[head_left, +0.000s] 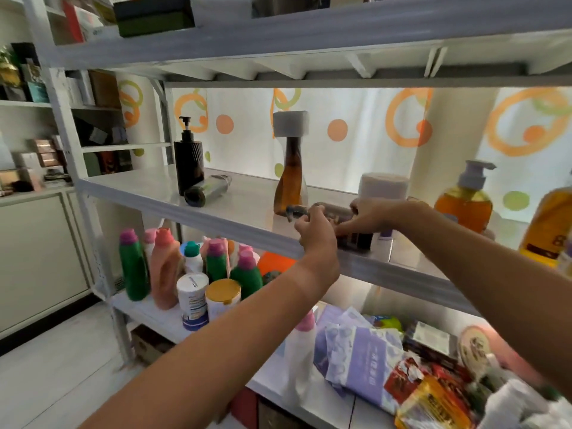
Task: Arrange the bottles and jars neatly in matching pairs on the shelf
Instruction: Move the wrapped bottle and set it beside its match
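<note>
Both my hands are on a dark bottle (337,212) that lies on its side at the front of the white middle shelf (247,209). My left hand (315,232) grips its pump end and my right hand (368,216) grips its body. Behind it stands a tall amber bottle with a white square cap (289,168). Far left, a black pump bottle (188,159) stands upright, with a dark grey bottle (206,191) lying beside it. To the right are a white jar (383,184), an orange pump bottle (465,199) and a large amber bottle (549,224).
The shelf below holds green and pink detergent bottles (161,267), two round tins (223,297), a white bottle with a pink cap (301,351) and purple and red packets (365,363). An upper shelf board (309,35) hangs close above. Cabinets with boxes stand at the left.
</note>
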Demonstrator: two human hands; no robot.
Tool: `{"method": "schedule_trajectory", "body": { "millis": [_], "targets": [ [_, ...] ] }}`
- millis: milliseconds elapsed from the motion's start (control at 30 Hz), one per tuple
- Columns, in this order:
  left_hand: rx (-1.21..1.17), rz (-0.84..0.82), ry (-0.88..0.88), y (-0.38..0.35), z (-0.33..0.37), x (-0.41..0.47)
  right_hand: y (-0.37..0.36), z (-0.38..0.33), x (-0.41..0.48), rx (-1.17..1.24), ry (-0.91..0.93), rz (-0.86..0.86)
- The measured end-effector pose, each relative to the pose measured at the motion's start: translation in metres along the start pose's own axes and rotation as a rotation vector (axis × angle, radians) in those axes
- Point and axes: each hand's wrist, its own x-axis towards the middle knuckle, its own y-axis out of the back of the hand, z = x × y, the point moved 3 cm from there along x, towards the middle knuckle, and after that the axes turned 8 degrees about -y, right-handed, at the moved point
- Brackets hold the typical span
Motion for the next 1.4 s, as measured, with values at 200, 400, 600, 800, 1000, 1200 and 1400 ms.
{"method": "schedule_trajectory", "body": {
  "millis": [200,400,600,800,1000,1200,1400],
  "targets": [
    [-0.035,-0.032,0.04,-0.001,0.001,-0.006,-0.006,0.012,-0.001,0.054,0.057,0.168],
    [0.073,0.047,-0.165,0.023,0.014,0.013,-0.016,-0.028,0.007,0.095,0.138,0.241],
    [0.1,0.191,-0.263,0.076,0.048,0.055,-0.029,-0.1,0.024,0.269,0.25,0.243],
    [0.369,0.096,-0.276,0.112,0.082,0.112,-0.053,-0.171,0.053,0.341,0.198,0.389],
    [0.497,0.004,-0.249,0.127,0.089,0.157,-0.072,-0.208,0.09,0.441,0.122,0.328],
    [0.625,0.028,-0.328,0.142,0.093,0.186,-0.077,-0.227,0.109,0.452,0.172,0.33],
    [0.612,0.123,-0.452,0.156,0.095,0.189,-0.081,-0.246,0.116,0.437,0.164,0.388]
  ]
}}
